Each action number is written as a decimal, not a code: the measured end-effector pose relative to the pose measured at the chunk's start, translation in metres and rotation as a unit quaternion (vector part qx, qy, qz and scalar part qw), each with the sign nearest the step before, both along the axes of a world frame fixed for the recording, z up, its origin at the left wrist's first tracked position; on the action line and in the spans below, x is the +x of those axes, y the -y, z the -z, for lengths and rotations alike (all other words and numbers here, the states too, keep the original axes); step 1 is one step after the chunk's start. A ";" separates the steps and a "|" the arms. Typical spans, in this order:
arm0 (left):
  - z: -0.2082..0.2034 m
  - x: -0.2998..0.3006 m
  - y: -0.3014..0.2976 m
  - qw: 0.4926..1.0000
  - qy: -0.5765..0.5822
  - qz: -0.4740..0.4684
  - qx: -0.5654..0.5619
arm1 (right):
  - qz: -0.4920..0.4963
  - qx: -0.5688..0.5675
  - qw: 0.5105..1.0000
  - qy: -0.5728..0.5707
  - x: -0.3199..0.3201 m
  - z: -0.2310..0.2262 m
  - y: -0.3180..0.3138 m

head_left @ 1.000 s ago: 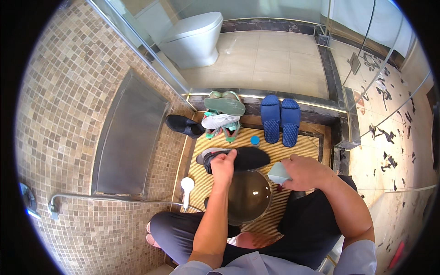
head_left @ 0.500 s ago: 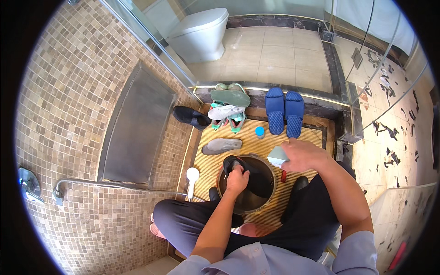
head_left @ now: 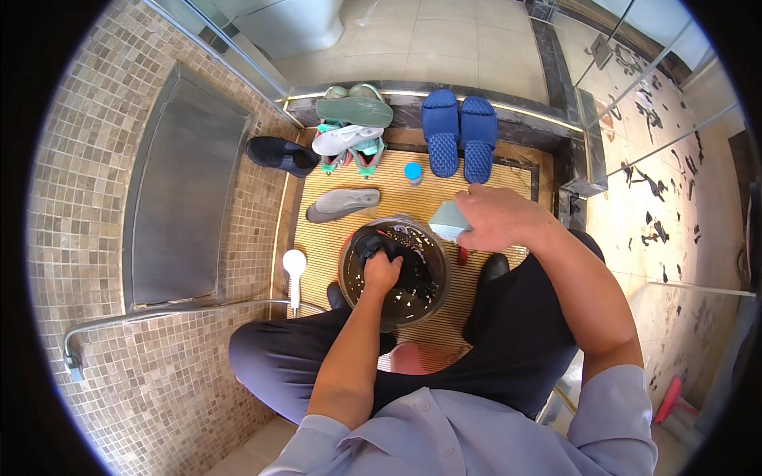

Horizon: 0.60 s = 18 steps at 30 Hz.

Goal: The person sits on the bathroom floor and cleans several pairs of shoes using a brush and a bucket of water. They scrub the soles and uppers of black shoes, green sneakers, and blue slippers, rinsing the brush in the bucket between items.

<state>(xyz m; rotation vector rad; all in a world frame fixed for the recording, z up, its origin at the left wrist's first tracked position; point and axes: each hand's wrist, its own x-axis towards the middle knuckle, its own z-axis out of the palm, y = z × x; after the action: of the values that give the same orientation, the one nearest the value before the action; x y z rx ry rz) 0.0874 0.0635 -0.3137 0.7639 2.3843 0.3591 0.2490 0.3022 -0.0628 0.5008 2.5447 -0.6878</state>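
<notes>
Basin (head_left: 445,266): round, dark water glinting inside, standing on the striped mat (head_left: 317,238) well in from its left edge.
Left hand (head_left: 383,272): fingers clenched on a dark shoe (head_left: 411,270) inside the basin, as seen from above.
Right hand (head_left: 496,218): fingers wrapped around a pale green block (head_left: 449,220) near the basin's far right rim.
Insole (head_left: 343,204): grey, lying toward the mat's far left corner.
Slippers (head_left: 441,131): blue, propped against the ledge (head_left: 524,136) near the far right corner.
</notes>
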 end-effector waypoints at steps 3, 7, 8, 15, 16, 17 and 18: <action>0.007 -0.003 -0.004 1.000 -0.002 0.013 -0.026 | 0.005 0.002 1.000 0.004 -0.002 0.001 0.000; 0.022 -0.001 -0.005 0.999 0.012 0.016 -0.050 | 0.002 -0.001 1.000 0.005 -0.002 0.005 -0.005; 0.027 0.000 -0.005 0.998 0.016 0.015 -0.058 | 0.001 -0.002 1.000 0.005 -0.003 0.004 -0.005; 0.055 -0.004 -0.001 0.992 0.062 0.025 -0.103 | 0.019 -0.006 1.000 0.019 -0.005 0.003 -0.006; 0.064 -0.004 0.003 0.992 0.064 0.029 -0.101 | 0.018 -0.005 1.000 0.012 -0.004 0.005 -0.007; 0.074 -0.004 0.007 0.992 0.060 0.040 -0.105 | 0.017 -0.005 1.000 0.005 -0.005 0.006 -0.007; 0.083 -0.004 0.012 0.991 0.056 0.050 -0.109 | 0.015 -0.005 1.000 0.003 -0.005 0.006 -0.007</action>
<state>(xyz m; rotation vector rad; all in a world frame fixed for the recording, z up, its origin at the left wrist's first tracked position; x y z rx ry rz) 0.0832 0.0518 -0.3966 0.7366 2.2245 0.0943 0.2437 0.3093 -0.0689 0.5368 2.5317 -0.7082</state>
